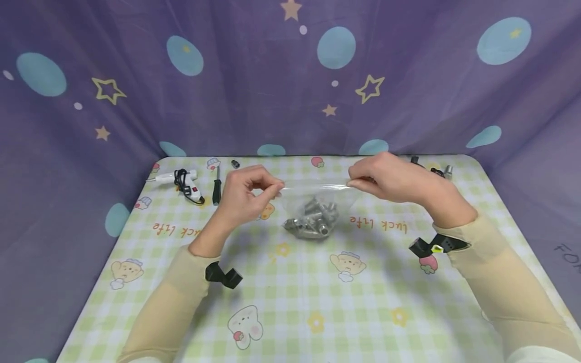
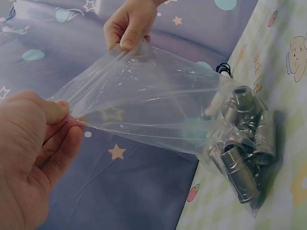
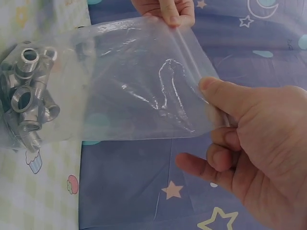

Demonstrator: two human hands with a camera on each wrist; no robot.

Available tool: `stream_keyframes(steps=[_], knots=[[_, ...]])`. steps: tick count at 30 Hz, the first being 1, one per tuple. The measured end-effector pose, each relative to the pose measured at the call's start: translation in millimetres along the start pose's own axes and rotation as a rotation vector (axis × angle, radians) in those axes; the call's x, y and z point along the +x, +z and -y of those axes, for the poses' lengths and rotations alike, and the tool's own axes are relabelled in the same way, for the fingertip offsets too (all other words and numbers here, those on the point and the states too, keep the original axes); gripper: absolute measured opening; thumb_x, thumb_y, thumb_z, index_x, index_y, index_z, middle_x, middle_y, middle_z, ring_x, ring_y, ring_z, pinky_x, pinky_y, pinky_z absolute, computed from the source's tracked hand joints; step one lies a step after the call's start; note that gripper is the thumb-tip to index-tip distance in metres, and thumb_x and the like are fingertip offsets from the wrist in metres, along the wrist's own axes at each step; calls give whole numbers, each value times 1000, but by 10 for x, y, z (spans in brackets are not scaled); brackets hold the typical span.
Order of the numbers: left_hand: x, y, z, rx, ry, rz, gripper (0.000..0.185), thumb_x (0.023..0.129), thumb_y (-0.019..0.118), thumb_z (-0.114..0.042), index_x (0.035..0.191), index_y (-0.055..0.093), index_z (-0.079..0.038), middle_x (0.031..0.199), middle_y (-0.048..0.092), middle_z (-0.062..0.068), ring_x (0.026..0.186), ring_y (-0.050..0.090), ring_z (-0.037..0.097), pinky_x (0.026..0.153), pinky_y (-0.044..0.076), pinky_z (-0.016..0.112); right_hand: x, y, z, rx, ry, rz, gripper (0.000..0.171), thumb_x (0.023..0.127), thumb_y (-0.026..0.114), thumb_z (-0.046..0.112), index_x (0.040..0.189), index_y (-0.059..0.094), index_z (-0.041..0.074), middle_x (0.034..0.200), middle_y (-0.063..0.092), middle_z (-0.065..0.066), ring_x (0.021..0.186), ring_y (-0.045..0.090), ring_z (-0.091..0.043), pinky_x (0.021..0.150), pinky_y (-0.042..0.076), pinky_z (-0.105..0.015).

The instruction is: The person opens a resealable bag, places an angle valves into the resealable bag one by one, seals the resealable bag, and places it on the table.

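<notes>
A clear plastic bag (image 1: pixel 313 199) hangs stretched between both hands above the table's far middle. Its bottom holds several threaded metal fittings (image 1: pixel 312 222) and rests on the tablecloth. My left hand (image 1: pixel 254 189) pinches the bag's left top corner between thumb and fingers. At the opposite top corner, my right hand (image 1: pixel 386 176) pinches the rim. In the left wrist view the bag (image 2: pixel 148 100) runs from my left hand (image 2: pixel 38 143) to the right hand (image 2: pixel 129 24), fittings (image 2: pixel 244 143) at lower right. The right wrist view shows the bag (image 3: pixel 144 81), fittings (image 3: pixel 29 91) and my right hand (image 3: pixel 254 153).
A white glue gun (image 1: pixel 177 177) with black cord lies at the table's far left, a screwdriver (image 1: pixel 217 186) beside it. Small metal parts (image 1: pixel 447 171) sit at the far right corner. A checked green tablecloth (image 1: pixel 290 302) covers the table; purple curtain (image 1: pixel 290 75) surrounds it.
</notes>
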State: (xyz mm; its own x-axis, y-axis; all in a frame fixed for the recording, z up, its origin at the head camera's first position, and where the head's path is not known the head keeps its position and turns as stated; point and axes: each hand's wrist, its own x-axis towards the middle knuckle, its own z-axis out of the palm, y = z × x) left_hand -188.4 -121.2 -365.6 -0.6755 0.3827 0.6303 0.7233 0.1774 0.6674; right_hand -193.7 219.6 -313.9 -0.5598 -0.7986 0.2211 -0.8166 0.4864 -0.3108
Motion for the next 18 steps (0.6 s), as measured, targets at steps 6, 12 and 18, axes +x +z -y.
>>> stream_keyframes(steps=[6, 12, 18], knots=[[-32, -9, 25, 8, -16, -18, 12, 90, 80, 5, 83, 79, -5, 80, 77, 9, 68, 75, 14, 71, 64, 21, -24, -15, 31, 15, 38, 52, 44, 108, 62, 17, 70, 41, 21, 65, 25, 13, 57, 25, 1, 60, 35, -23], [-62, 0, 49, -24, -34, -34, 11, 89, 79, 8, 85, 80, -2, 79, 77, 13, 67, 74, 14, 70, 64, 21, -117, -21, 11, 42, -1, 60, 37, 108, 63, 12, 76, 46, 23, 68, 32, 13, 61, 29, 2, 64, 36, -23], [-95, 50, 6, -41, -30, -77, 10, 90, 78, 9, 89, 80, -1, 83, 77, 14, 73, 73, 8, 70, 63, 21, -210, 102, -65, -24, -89, -184, 26, 99, 71, 1, 84, 62, 21, 75, 52, 9, 65, 42, -1, 64, 41, -22]])
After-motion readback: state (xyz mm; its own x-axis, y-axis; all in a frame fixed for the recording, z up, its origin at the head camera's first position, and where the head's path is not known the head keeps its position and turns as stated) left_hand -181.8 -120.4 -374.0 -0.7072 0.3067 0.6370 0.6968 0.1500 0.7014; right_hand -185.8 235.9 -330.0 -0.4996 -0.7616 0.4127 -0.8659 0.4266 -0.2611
